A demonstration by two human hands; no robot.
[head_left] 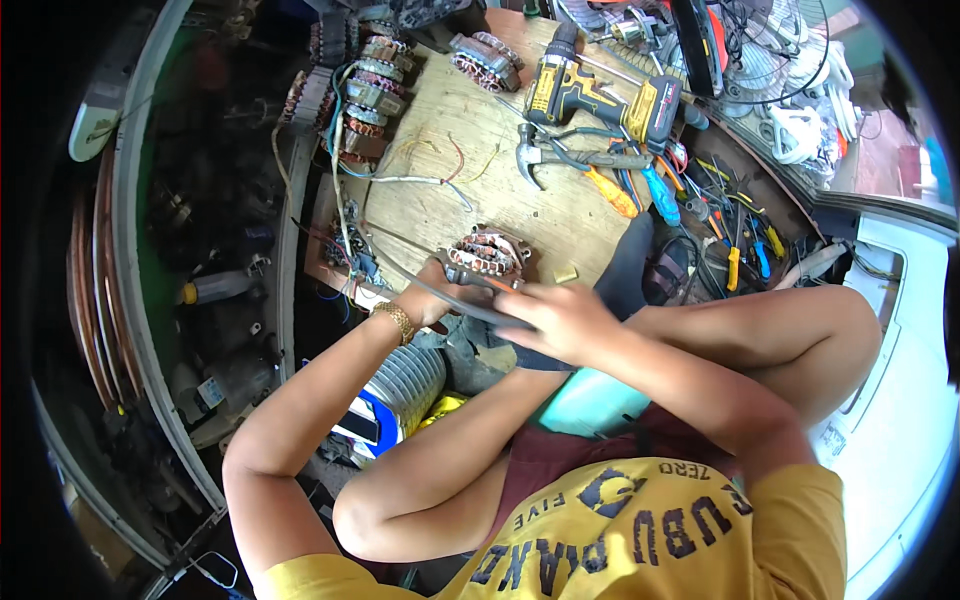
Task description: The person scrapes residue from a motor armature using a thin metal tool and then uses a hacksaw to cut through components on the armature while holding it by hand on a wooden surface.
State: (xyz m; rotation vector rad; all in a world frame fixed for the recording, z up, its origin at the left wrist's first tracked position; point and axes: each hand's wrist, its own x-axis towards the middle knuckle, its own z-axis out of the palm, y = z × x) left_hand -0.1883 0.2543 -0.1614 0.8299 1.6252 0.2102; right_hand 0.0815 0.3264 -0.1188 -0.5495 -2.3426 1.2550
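Note:
A motor stator [488, 252] with copper windings and white lacing stands at the near edge of the wooden board. My left hand [425, 298] is closed at its lower left side, fingers curled about its edge and partly hidden. A dark grey cable [415, 282] comes down from the upper left, crosses over the left hand and reaches my right hand [565, 318]. The right hand, smeared by motion, is closed around the cable's end just below the stator. A thin orange-red piece [499, 285] shows by its fingertips.
On the wooden board [500, 180] lie a yellow cordless drill [590, 95], a claw hammer [575, 157] and loose wires [440, 180]. More stators [375, 95] are stacked at the far left. Screwdrivers and pliers fill a tray [735, 220] to the right. My bent legs flank the near side.

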